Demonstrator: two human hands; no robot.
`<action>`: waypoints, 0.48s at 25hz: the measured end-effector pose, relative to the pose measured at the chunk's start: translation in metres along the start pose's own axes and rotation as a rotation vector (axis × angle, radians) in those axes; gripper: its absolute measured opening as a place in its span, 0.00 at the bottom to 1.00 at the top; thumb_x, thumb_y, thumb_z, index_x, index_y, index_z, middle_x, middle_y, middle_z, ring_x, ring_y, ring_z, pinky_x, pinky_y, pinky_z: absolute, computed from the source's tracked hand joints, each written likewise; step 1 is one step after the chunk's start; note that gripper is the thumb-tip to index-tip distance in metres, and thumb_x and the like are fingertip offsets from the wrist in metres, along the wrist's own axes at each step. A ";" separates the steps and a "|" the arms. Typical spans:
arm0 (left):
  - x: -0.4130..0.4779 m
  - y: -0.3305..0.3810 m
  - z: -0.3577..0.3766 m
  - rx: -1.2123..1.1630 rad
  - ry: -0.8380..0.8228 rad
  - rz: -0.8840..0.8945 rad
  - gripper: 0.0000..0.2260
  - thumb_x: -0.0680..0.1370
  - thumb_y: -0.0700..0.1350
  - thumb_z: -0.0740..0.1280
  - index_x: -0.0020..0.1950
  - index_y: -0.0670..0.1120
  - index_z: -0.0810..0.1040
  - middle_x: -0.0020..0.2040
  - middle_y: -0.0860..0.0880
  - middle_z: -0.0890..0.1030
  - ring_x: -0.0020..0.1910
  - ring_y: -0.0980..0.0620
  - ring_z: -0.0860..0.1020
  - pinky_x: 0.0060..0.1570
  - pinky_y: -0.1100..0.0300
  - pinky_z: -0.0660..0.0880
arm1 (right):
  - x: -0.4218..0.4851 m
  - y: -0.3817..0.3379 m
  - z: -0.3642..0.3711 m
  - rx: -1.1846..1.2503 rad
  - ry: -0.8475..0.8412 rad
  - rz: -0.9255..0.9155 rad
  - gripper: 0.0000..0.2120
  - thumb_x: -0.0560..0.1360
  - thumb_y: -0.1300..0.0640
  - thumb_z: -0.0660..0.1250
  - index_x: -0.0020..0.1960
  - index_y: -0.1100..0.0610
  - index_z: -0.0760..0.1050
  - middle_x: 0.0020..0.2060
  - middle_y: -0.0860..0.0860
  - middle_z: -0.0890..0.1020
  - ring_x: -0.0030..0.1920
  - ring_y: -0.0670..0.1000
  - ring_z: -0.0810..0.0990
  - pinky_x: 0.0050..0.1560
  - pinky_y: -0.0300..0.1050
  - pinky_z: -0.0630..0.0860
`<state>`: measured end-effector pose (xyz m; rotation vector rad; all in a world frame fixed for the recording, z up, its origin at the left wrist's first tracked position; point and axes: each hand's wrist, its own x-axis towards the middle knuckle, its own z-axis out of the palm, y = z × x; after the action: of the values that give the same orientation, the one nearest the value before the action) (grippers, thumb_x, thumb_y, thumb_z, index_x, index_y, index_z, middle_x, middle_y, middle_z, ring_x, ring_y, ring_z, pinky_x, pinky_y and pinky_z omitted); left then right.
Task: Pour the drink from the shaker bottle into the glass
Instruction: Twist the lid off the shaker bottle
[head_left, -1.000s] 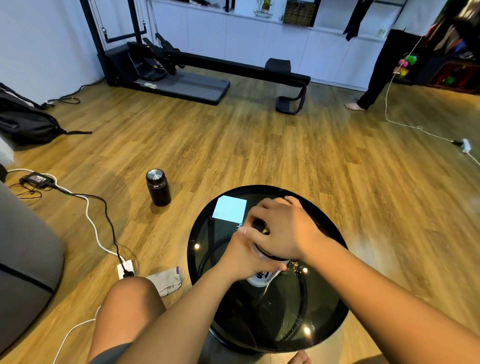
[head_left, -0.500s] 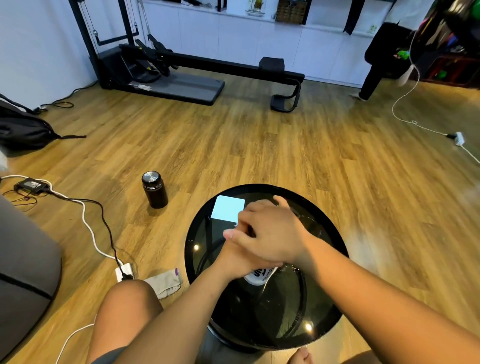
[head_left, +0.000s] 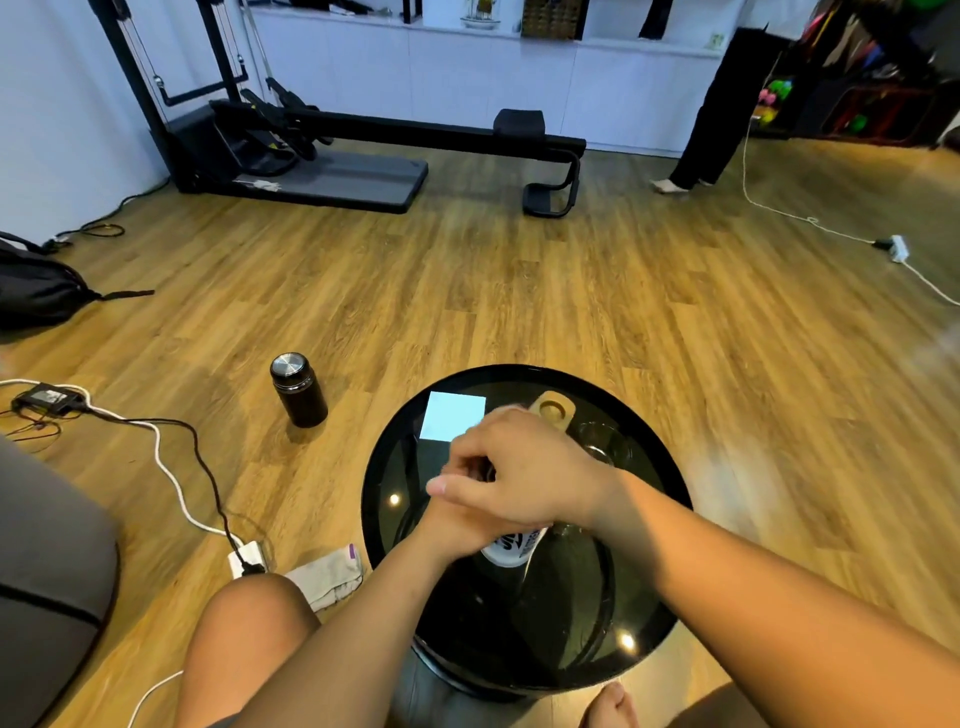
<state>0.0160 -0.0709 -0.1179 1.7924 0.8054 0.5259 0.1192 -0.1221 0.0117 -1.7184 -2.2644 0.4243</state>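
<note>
Since the earlier frames the right hand (head_left: 524, 467) has turned on top of the shaker bottle (head_left: 511, 550), its thumb now pointing toward the left of the frame, and a tan, flat wooden piece with a round hollow (head_left: 551, 409) has come into sight just above the knuckles. The standing person (head_left: 711, 124) at the upper right has also shifted position between frames.

That right hand is cupped over the top of the shaker bottle, fingers curled down around what must be the cap, which is itself hidden. The left hand (head_left: 457, 525) is wrapped around the bottle's body just beneath, and the two hands touch. Only the lower white part of the bottle with dark lettering shows, below the hands, at the centre of the round black glass table (head_left: 649, 613) in the lower middle of the frame. The bottle stands roughly upright on the tabletop.

The glass (head_left: 597, 441) sits on the table to the upper right of the hands, near the right wrist; it is clear and hard to make out against the dark top. A pale blue square note (head_left: 452, 415) lies on the table at its upper left edge.

On the wooden floor left of the table stands a black flask with a steel lid (head_left: 298, 389). A white power strip with cables (head_left: 247, 558) and a folded cloth (head_left: 327, 574) lie near the person's bare knee (head_left: 249, 623) at the lower left.
</note>
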 end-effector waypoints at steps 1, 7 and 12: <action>0.000 0.001 0.000 -0.009 0.019 0.018 0.34 0.67 0.43 0.85 0.68 0.54 0.73 0.61 0.58 0.80 0.62 0.68 0.79 0.60 0.69 0.78 | 0.000 0.002 -0.004 0.108 0.072 -0.015 0.19 0.76 0.38 0.61 0.42 0.52 0.79 0.35 0.46 0.80 0.38 0.46 0.77 0.44 0.51 0.74; -0.002 0.006 -0.002 -0.017 0.073 -0.024 0.43 0.57 0.58 0.84 0.68 0.58 0.69 0.51 0.63 0.85 0.53 0.69 0.82 0.47 0.75 0.76 | 0.006 0.014 -0.007 -0.406 -0.041 0.471 0.27 0.75 0.32 0.54 0.63 0.50 0.71 0.53 0.54 0.75 0.56 0.60 0.72 0.46 0.52 0.68; -0.004 0.011 0.000 -0.002 0.014 -0.021 0.34 0.60 0.60 0.80 0.62 0.56 0.74 0.53 0.59 0.83 0.53 0.66 0.82 0.51 0.69 0.78 | 0.009 0.006 -0.007 -0.137 -0.039 0.029 0.19 0.74 0.36 0.61 0.48 0.50 0.78 0.45 0.49 0.79 0.53 0.53 0.72 0.60 0.58 0.68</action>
<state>0.0165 -0.0765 -0.1079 1.7785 0.8327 0.5253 0.1249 -0.1117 0.0157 -1.8258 -2.3485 0.3179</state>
